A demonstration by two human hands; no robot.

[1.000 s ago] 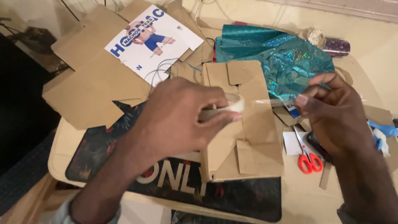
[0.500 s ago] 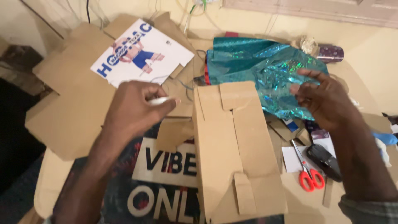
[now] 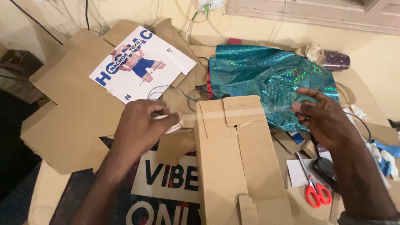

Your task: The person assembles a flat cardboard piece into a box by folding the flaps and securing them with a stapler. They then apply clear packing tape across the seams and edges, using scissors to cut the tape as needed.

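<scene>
My left hand (image 3: 143, 125) grips a roll of clear tape (image 3: 173, 123) just left of a folded brown cardboard box (image 3: 237, 162) that lies in the middle. A strip of clear tape (image 3: 246, 111) stretches from the roll across the box's top flaps to my right hand (image 3: 321, 118), whose thumb and fingers pinch its free end. The strip lies over or just above the cardboard; I cannot tell whether it touches.
Shiny teal wrapping foil (image 3: 271, 75) lies behind the box. Flat cardboard sheets (image 3: 79, 100) and a white printed card (image 3: 141, 62) cover the left. Red-handled scissors (image 3: 314, 185) and a dark object (image 3: 325, 168) lie at right. A dark mat with letters (image 3: 166, 175) sits beneath.
My left hand drew the roll leftwards off the box, and the strip between my hands grew longer. It now spans the box's top flaps. The view shifted downwards.
</scene>
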